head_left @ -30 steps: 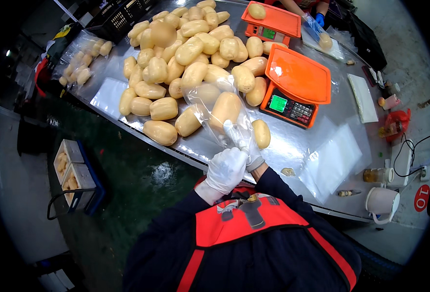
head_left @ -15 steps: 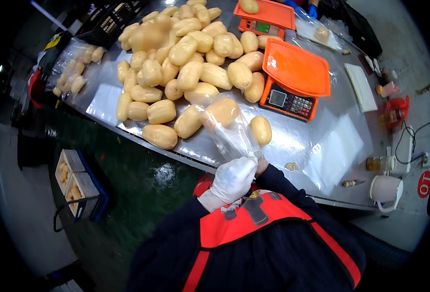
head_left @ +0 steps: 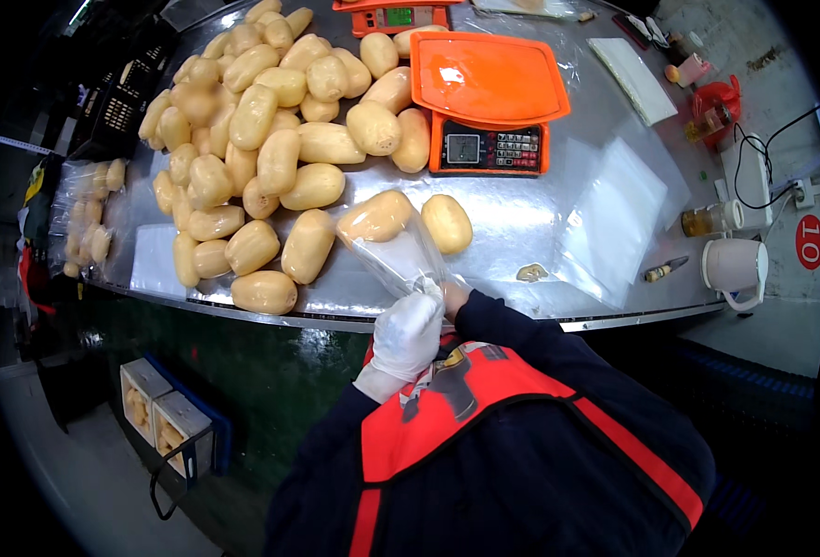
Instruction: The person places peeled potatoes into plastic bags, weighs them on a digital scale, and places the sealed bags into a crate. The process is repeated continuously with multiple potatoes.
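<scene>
My left hand (head_left: pixel 408 332), in a white glove, is closed on the gathered mouth of a clear plastic bag (head_left: pixel 417 251). Inside the bag's far end lies one plump, pale-yellow lotus root piece (head_left: pixel 377 216), at the near side of the table. My right hand (head_left: pixel 454 299), its skin partly showing past a dark sleeve, is curled against the same bag mouth; the left glove hides part of its fingers. A single loose lotus root piece (head_left: pixel 446 224) sits just right of the bag. Beyond and to the left spreads a heap of similar pieces (head_left: pixel 278 153).
An orange scale (head_left: pixel 490 79) stands beyond the bag, with another orange scale (head_left: pixel 397 17) farther back. Flat clear bags (head_left: pixel 614 223) lie on the metal table (head_left: pixel 512 232) at right, near a knife (head_left: pixel 666 269) and a pinkish-white jug (head_left: pixel 735 266). White crates (head_left: pixel 180 429) stand on the floor at left.
The view has turned, so table things appear shifted left and up. Both hands stay at the bag's mouth, and the bagged lotus root piece now lies apart from the heap in the picture.
</scene>
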Motion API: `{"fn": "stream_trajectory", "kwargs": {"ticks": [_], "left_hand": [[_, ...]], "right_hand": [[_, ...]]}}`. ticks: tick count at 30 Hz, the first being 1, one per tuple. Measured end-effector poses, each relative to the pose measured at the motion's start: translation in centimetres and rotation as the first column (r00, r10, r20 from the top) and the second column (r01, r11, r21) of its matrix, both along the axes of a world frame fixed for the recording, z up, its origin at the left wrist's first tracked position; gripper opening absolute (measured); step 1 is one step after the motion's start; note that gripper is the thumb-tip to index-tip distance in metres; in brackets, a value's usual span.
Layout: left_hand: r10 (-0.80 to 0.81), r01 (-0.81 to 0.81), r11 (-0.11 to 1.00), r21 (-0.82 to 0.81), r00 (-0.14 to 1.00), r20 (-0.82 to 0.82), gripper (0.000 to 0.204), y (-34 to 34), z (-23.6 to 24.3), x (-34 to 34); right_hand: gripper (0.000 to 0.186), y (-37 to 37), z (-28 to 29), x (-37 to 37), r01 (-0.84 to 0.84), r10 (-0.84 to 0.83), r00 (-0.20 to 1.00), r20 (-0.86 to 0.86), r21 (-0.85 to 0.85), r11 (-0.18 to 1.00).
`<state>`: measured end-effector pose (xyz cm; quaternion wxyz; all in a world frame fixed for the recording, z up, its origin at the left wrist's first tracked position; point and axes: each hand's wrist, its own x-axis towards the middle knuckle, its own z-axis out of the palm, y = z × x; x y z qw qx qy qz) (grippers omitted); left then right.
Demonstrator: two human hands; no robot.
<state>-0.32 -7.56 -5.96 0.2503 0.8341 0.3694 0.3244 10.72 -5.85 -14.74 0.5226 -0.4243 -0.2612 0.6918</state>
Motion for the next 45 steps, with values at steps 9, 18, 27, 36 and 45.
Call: {"fn": "stream_trajectory", "kwargs": {"ticks": [9, 18, 27, 36, 45], "left_hand": [[0.314, -0.305, 0.949, 0.077, 0.904, -0.290, 0.056, 2.6, 2.7, -0.4], [0.221, -0.210, 0.974, 0.082, 0.821, -0.526, 0.052, 1.5, 3.2, 0.9], [0.296, -0.278, 0.955, 0.105, 0.862, -0.413, 0.047, 1.4, 2.6, 1.3], [0.242, -0.243, 0.968, 0.063, 0.837, -0.490, 0.060, 0.8, 2.7, 2.2], [0.186, -0.227, 0.974, 0.021, 0.736, -0.651, 0.081, 0.1, 0.6, 3.6]], "right_hand": [[0.022, -1.8, 14.0, 8.6, -0.644, 0.556, 0.623, 0.549, -0.042, 0.764], [0.083, 4.4, 4.0, 7.6, -0.017, 0.017, 0.069, 0.997, -0.016, 1.000], [0.079, -2.6, 10.5, 17.9, -0.393, 0.358, 0.861, -0.363, -0.026, 0.919], [0.069, -6.2, 7.8, 12.8, -0.225, 0.169, 0.948, -0.271, -0.192, 0.955], [0.065, -6.5, 7.4, 12.7, -0.224, 0.083, 0.846, -0.526, -0.211, 0.951]]}}
